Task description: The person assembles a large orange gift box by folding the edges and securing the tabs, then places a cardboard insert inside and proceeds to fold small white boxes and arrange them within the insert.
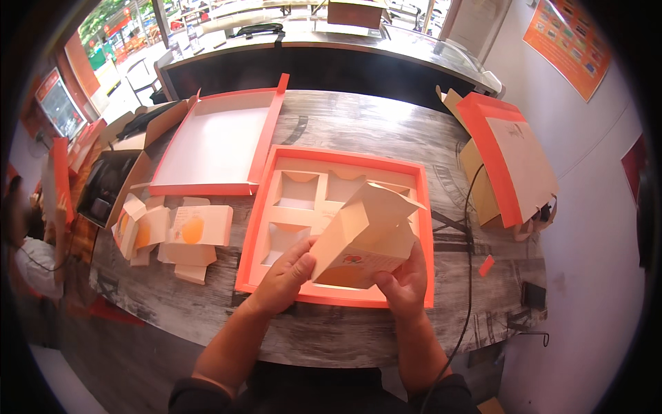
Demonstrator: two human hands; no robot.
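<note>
Between my two hands is a small cream cardboard box, tilted, its top flaps standing up and its inside showing. My left hand grips its left side, and my right hand holds the right side with the thumb at the lower front corner. Beneath it lies a large orange gift box tray with a cream insert that has square openings. The held box hides part of that insert. Left of the tray, several unfolded small cartons with orange fruit prints lie on the table.
A shallow orange lid with a white inside lies beyond the cartons. An open brown box holding black items stands at the left. Orange-and-cream packaging stands at the right, near a black cable. A person is at the far left.
</note>
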